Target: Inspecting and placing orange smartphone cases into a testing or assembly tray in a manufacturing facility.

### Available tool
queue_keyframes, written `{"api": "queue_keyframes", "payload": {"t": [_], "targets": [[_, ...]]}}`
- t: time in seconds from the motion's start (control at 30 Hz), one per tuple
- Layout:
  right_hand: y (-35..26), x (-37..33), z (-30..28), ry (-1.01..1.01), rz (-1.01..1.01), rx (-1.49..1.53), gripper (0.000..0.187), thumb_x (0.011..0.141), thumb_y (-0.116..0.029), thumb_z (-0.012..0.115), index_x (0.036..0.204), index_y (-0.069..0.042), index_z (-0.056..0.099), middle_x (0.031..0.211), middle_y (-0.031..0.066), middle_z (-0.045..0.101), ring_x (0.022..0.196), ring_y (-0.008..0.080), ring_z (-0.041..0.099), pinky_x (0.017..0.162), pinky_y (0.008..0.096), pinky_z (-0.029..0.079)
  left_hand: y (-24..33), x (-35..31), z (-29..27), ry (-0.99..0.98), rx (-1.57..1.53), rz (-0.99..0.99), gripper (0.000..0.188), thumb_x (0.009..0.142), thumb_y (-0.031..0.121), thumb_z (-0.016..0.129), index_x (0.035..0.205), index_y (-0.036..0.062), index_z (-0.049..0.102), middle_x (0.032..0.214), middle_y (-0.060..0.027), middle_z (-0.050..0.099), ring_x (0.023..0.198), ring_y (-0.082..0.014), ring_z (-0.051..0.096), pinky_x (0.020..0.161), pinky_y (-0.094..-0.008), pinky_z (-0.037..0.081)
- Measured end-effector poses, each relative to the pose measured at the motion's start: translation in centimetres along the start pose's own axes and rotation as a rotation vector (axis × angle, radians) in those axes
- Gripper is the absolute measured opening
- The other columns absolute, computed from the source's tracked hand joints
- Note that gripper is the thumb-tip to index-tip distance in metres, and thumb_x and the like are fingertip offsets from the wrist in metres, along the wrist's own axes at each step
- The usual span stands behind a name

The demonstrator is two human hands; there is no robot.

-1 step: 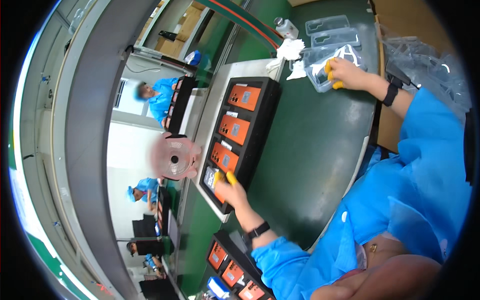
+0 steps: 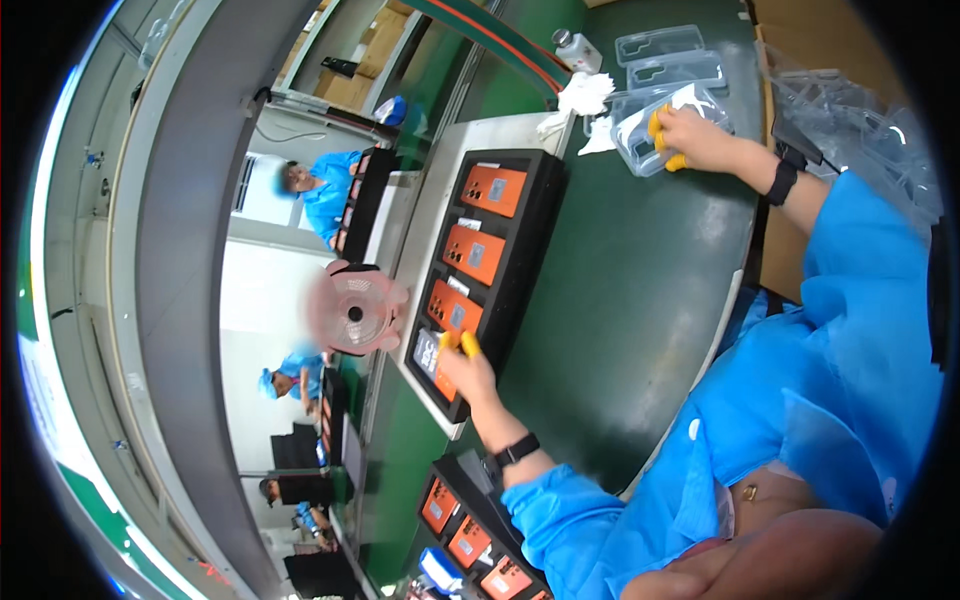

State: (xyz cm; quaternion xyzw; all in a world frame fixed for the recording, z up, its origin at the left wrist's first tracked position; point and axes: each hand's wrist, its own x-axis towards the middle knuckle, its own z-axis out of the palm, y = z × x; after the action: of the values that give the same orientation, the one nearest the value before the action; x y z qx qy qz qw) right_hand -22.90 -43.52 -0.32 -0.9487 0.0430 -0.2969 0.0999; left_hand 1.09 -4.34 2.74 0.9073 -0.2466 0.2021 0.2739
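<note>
My left hand [image 2: 467, 372], yellow covers on its fingertips, reaches over the near end of a black foam tray [image 2: 517, 255]. Its fingers are apart, beside a grey card with white lettering [image 2: 427, 350] that lies over the end slot. Part of an orange phone [image 2: 445, 382] shows below that card. More orange phones [image 2: 473, 252] lie face down in the other slots, with small white labels beside them. At the far right, my right hand [image 2: 695, 140] has its yellow-tipped fingers closed on the edge of a clear phone case [image 2: 640, 150]. Glare and the hand hide part of the case.
More clear cases [image 2: 676, 70] lie beyond my right hand, near crumpled white tissue [image 2: 588, 93] and a white bottle [image 2: 576, 50]. A box of clear cases [image 2: 845, 135] stands rightmost. A second phone tray [image 2: 475, 520] sits nearer me. Behind are a pink fan [image 2: 355, 312] and co-workers.
The whole view has shifted slightly. My left hand has edged a little farther up along the tray beside the grey card. My right hand stays at the clear case.
</note>
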Motion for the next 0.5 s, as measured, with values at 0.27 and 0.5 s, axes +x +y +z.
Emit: {"api": "queue_keyframes", "payload": {"t": [0.27,0.5], "targets": [[2.6,2.4,1.6,-0.149,0.073,0.242,0.023,0.058,-0.017,0.068,0.066,-0.002,0.053,0.086,0.0084,0.044,0.085,0.0266,0.046,0.067,0.0354,0.041,3.5,3.6,0.8,-0.428,0.907,-0.208,0.035,0.081,0.028,0.039,0.103,0.0023,0.049,0.093,-0.0155,0.057,0.086,-0.0281,0.054,0.072,-0.0373,0.041],[1.2,3.2,0.5,-0.203,-0.023,0.177,0.024,0.058,-0.016,0.068,0.07,-0.001,0.053,0.087,0.0104,0.041,0.087,0.0259,0.045,0.07,0.034,0.041,1.2,6.5,1.2,-0.411,0.772,-0.448,0.031,0.08,0.025,0.04,0.101,0.0039,0.05,0.09,-0.0135,0.057,0.082,-0.0255,0.055,0.067,-0.0348,0.041]]}}
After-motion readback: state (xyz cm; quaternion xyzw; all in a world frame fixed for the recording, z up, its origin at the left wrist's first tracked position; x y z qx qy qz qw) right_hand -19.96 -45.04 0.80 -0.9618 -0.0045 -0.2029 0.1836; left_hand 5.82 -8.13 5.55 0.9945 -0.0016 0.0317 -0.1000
